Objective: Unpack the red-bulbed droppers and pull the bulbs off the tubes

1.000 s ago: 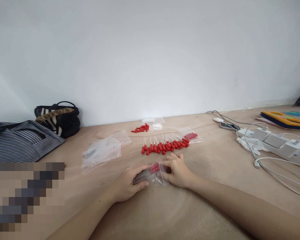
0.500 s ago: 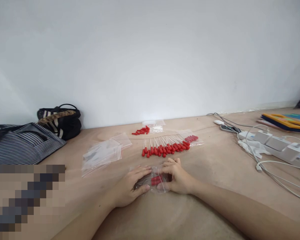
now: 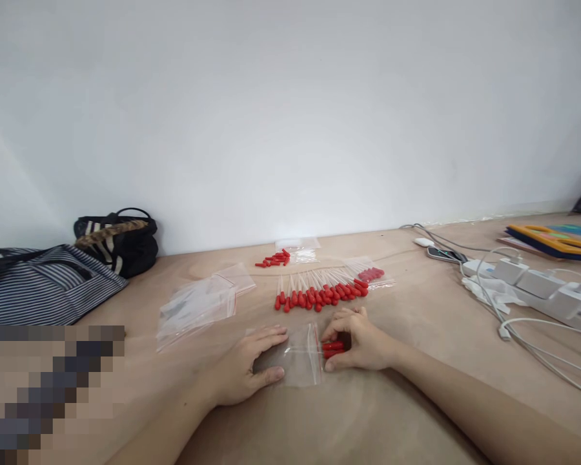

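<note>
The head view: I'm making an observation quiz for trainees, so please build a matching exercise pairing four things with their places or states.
Things
1. Striped bag
2. Left hand
3. Right hand
4. White adapters

Places or states
A. Fingers around red bulbs
B. Far right of both hands
C. Beside a black bag
D. At the left part of the clear bag

Pairs: 1-C, 2-D, 3-A, 4-B

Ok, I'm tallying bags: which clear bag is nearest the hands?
The clear bag between the left hand and right hand; other clear bags lie farther off, toward the wall.
</note>
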The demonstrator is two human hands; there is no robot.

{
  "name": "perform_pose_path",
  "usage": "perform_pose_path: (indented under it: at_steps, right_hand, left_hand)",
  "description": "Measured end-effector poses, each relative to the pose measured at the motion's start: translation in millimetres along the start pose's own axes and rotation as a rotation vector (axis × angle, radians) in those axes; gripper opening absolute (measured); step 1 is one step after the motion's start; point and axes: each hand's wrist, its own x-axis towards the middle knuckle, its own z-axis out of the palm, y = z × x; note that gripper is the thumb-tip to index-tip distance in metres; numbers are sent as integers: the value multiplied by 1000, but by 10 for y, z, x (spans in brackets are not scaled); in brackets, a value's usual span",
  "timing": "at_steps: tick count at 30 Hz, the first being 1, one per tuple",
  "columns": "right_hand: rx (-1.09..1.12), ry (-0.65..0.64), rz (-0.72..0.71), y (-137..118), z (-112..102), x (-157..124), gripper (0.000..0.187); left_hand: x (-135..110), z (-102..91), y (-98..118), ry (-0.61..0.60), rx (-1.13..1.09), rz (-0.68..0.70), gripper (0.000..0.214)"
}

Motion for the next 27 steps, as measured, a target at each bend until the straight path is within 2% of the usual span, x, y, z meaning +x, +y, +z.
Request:
perform_pose_path:
  at_steps: [4, 9, 11, 15, 17, 22, 25, 27]
  right_hand:
    - [6, -39, 136, -74, -6, -7, 21]
    - [-14, -142, 234, 40, -250, -96, 16]
    - [-21, -171, 249, 80, -317, -117, 16]
    - [18, -207, 295, 83, -337, -126, 18]
    - [7, -201, 308, 66, -331, -129, 20]
    - [47, -257, 358, 25, -377, -147, 18]
    - [79, -274, 367, 28, -412, -154, 15]
    - [132, -288, 375, 49, -421, -155, 13]
  left_hand:
    - [4, -18, 29, -6, 16, -10, 51]
    - [-8, -41, 49, 12, 4, -24, 47]
    - [1, -41, 38, 74, 0, -29, 42]
    - [29, -46, -49, 304, 46, -112, 32]
    - [30, -57, -108, 344, 67, -177, 31]
    - [-6, -90, -163, 248, 20, -371, 34]
    - [-15, -135, -127, 202, -31, -353, 25]
    - [-10, -203, -132, 293, -93, -312, 28]
